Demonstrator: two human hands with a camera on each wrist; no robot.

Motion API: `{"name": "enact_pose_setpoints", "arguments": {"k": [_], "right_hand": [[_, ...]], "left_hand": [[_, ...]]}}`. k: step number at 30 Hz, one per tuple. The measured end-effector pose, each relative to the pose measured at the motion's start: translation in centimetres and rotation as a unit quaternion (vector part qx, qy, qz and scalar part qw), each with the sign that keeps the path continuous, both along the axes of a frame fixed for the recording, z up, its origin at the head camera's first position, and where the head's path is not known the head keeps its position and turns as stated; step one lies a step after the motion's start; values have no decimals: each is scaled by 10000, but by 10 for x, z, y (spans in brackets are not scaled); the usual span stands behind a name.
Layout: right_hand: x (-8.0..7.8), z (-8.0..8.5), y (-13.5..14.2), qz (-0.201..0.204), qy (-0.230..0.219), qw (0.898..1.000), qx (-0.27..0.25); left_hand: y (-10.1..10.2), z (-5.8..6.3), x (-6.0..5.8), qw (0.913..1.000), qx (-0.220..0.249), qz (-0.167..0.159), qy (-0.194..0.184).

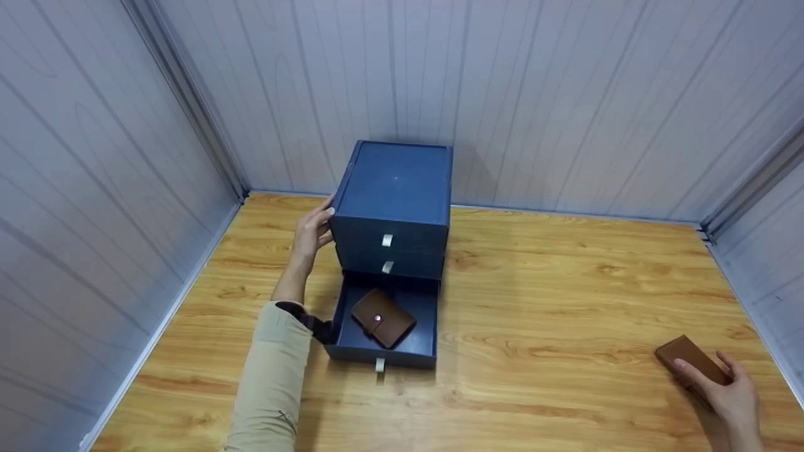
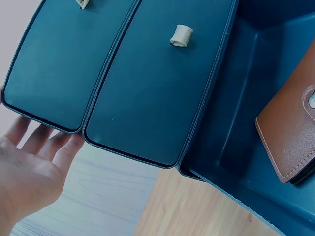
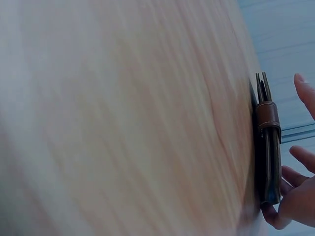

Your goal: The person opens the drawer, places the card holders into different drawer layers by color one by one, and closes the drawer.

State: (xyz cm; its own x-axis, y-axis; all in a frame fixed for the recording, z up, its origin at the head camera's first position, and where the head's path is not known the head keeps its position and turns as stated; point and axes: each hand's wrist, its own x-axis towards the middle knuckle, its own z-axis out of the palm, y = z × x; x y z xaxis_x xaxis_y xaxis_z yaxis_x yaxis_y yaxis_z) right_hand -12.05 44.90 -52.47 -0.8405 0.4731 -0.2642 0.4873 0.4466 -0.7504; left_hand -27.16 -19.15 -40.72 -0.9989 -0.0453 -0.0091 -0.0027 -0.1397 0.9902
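Note:
A dark blue drawer unit stands against the back wall, its bottom drawer pulled out. Inside that drawer lies a brown wallet with a snap strap, also partly seen in the left wrist view. My left hand touches the unit's left side with extended fingers. Far to the right, a second brown wallet lies on the table, its strap showing edge-on in the right wrist view. Around its near end is my right hand, fingers spread and loosely bent, upper fingertips apart from it.
Two closed drawers with pale pull tabs sit above the pulled-out one. The wooden table is bounded by pale panelled walls at the back, left and right.

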Motion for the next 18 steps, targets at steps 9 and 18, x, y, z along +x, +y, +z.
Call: {"name": "enact_pose_setpoints", "arguments": {"k": [9, 18], "right_hand": [[1, -3, 6, 477, 26, 9983, 325], [2, -10, 11, 612, 19, 9943, 870]], "left_hand": [[2, 2, 2, 10000, -22, 7, 49], [-9, -25, -16, 9987, 198, -166, 448]]}}
